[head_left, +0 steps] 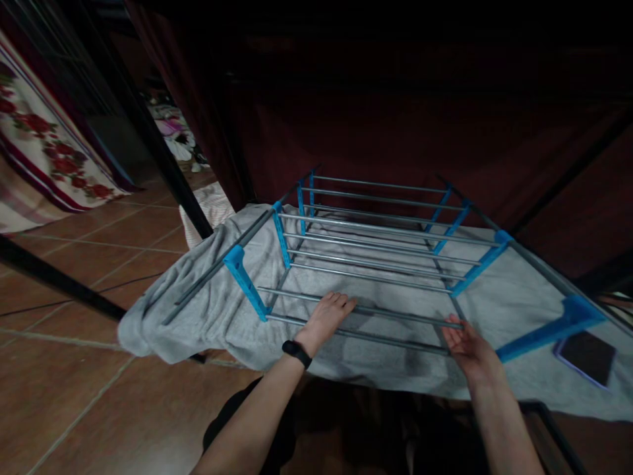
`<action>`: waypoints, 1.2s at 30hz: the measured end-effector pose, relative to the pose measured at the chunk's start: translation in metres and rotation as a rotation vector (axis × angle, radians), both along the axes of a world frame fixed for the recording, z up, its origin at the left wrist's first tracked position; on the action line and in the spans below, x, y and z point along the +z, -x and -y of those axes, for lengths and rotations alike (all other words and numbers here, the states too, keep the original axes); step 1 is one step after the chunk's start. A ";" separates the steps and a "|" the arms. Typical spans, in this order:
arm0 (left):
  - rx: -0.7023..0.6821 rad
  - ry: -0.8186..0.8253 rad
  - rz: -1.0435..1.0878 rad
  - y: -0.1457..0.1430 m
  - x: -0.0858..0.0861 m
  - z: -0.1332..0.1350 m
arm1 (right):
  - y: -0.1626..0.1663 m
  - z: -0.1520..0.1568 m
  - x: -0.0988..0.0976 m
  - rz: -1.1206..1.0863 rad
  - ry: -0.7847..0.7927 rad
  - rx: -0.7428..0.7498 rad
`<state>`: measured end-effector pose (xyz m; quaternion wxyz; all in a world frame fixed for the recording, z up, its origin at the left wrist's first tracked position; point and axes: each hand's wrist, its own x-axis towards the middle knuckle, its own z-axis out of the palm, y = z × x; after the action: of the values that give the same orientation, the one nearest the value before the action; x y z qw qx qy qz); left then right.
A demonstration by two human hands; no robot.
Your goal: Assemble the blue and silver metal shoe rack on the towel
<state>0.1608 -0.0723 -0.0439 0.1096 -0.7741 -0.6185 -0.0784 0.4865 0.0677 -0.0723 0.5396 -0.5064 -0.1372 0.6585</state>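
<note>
A rack of grey metal tubes and blue plastic brackets lies on a grey blanket (390,369). Over the nearest upper metal tube (390,314) my left hand (326,322), with a black band at the wrist, is closed from above. My right hand (465,346), palm turned up, holds the same tube near its right end, with thumb and fingers about it. That end stops short of the front right blue bracket (548,330). The tube's left end reaches the front left blue bracket (244,284). A lower tube (395,341) runs just in front.
A phone (587,356) lies on the blanket at the right. Black metal frame bars (163,158) rise at the left, with tiled floor (89,316) beyond. A dark red curtain (376,145) hangs behind the rack. Floral cloth (54,145) hangs at the far left.
</note>
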 end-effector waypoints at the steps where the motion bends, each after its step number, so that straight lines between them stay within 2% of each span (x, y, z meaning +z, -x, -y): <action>1: 0.001 0.006 -0.005 0.001 -0.001 -0.001 | -0.001 -0.002 0.000 0.007 -0.003 -0.008; 11: 0.047 0.047 -0.009 0.007 -0.004 -0.002 | -0.014 -0.013 -0.005 0.014 0.019 -0.038; 29: 0.081 0.102 0.047 0.012 -0.007 -0.006 | -0.016 -0.024 -0.013 0.102 -0.011 -0.012; 36: 0.146 0.058 0.195 0.020 -0.003 -0.006 | -0.011 -0.025 -0.009 0.141 0.015 -0.070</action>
<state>0.1412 -0.0659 -0.0471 0.0320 -0.7186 -0.6829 -0.1275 0.4975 0.0923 -0.0808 0.5473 -0.5601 -0.1523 0.6030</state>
